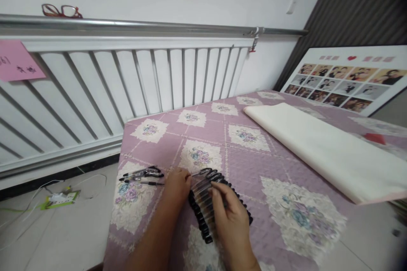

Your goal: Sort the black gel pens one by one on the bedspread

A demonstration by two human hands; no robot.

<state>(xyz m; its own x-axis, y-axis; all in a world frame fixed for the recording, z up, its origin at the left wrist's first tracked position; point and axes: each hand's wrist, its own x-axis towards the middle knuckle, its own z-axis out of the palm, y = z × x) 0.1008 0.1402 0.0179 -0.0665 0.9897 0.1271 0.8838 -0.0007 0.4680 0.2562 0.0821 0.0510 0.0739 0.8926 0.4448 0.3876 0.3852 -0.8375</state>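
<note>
A row of several clear pens (203, 194) with black ends lies side by side on the patterned tablecloth (237, 167), slanting toward me. My left hand (178, 183) is closed at the left end of the pen (197, 173) at the far end of the row; its fingertips are partly hidden. Over the row rests my right hand (231, 211), its thumb and fingers curled together at the pens. What lies between those fingers is hidden. Left of my left hand, a small loose group of pens (143, 172) lies near the table edge, with a single pen (148, 183) just below.
A cream folded sheet (321, 148) lies on the right, with a photo board (346, 78) behind it. A white radiator (178, 76) and pipe (143, 26) run along the wall, eyeglasses (62, 11) on the pipe. Cables and a power strip (60, 199) are on the floor.
</note>
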